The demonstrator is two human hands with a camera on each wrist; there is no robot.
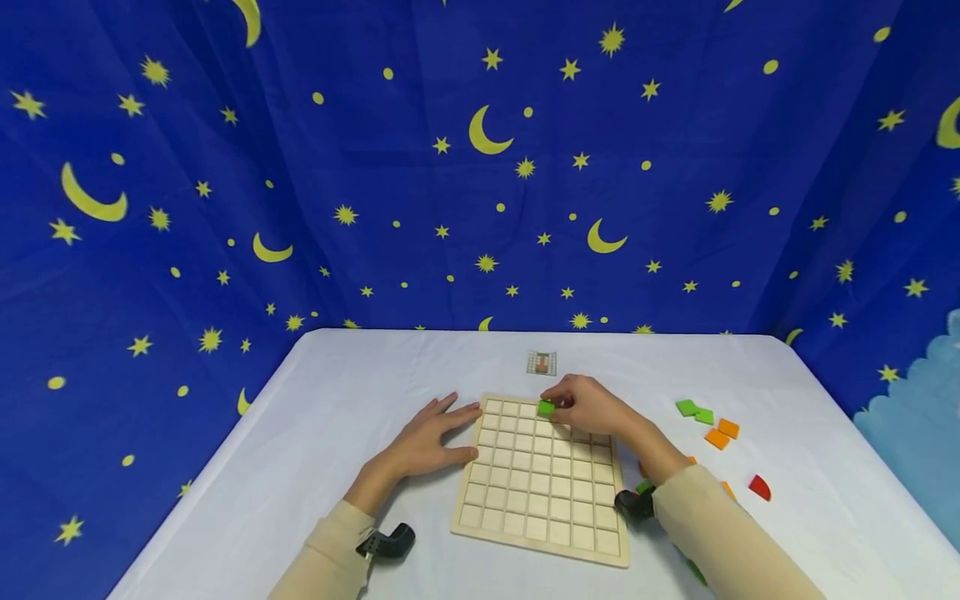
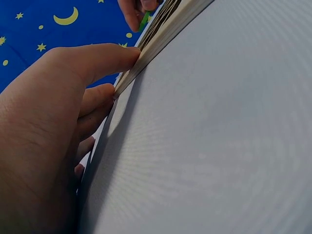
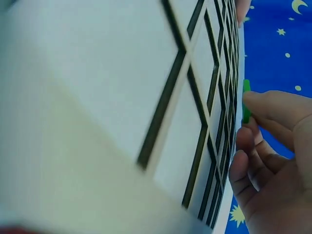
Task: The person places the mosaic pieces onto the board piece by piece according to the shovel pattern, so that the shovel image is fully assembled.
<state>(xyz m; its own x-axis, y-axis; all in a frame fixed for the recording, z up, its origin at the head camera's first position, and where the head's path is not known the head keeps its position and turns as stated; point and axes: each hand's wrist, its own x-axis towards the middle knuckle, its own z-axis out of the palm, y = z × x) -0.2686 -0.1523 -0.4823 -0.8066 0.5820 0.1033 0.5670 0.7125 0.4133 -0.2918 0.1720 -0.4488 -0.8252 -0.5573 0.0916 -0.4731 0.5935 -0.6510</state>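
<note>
A wooden grid board (image 1: pixel 538 546) with square cells lies on the white table. My right hand (image 1: pixel 596 406) pinches a green square tile (image 1: pixel 546 408) between thumb and fingers over the board's far row, and the right wrist view shows the tile (image 3: pixel 246 102) edge-on. Whether the tile touches the board I cannot tell. At the board's left edge, my left hand (image 1: pixel 431 437) has its fingers spread, with thumb and a fingertip touching the rim; the left wrist view also shows these fingers (image 2: pixel 112 61) against the wooden edge.
A small printed card (image 1: pixel 542 362) lies beyond the board. To the right are green tiles (image 1: pixel 687 407), orange tiles (image 1: pixel 717 438) and a red quarter-round piece (image 1: pixel 760 487). More pieces lie partly hidden under my right forearm. A blue star-patterned curtain (image 1: pixel 420 192) surrounds the table.
</note>
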